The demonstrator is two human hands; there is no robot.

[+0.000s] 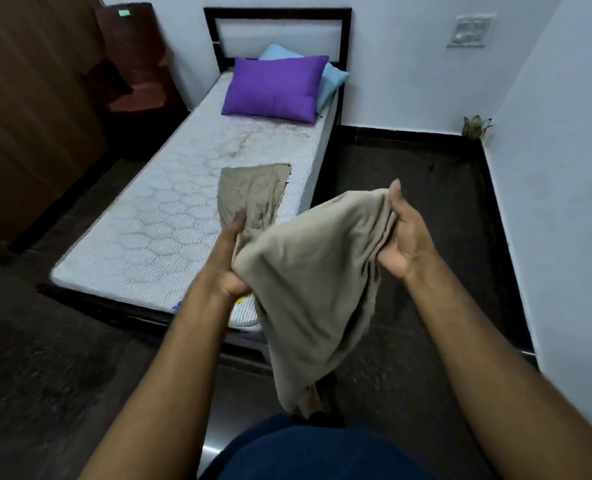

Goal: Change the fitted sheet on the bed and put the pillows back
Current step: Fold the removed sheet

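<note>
Beige sheet [308,282] bunched between both hands' grip, left hand [230,258], right hand [405,237].

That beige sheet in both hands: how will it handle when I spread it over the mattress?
Probably floppy: the beige sheet sags in loose folds between the left hand and right hand. Likely light, since pinch grips alone carry it. It may snag or drag, as its tail hangs near the floor.
</note>
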